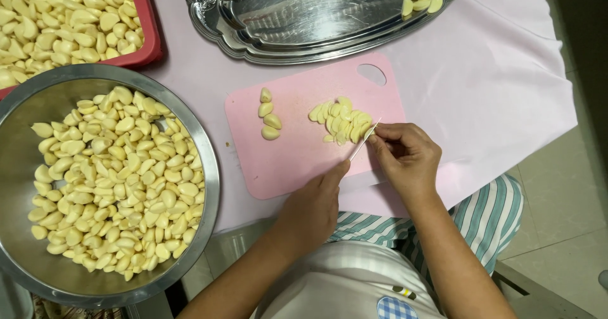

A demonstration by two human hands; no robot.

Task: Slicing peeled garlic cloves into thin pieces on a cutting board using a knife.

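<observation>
Two hands meet at the near right part of the pink cutting board [297,160], and both of them are yours. Your left hand [313,208] is closed round the handle of a small knife [365,140], whose thin blade slants up and away from that fist towards your right hand [405,157]. The fingertips [378,143] of your right hand are pinched together at the blade's far end; whether they hold a clove there is too small to tell. Just beyond the blade tip lies a heap of cut garlic pieces [341,122], touching the board. Well to the left of the knife, four whole cloves [268,115] sit in a short column. Further left stands a steel bowl [209,179] full of peeled garlic, with a red tray [152,34] of more behind it. Beyond the board, a silver platter [304,40] holds a few cloves.
</observation>
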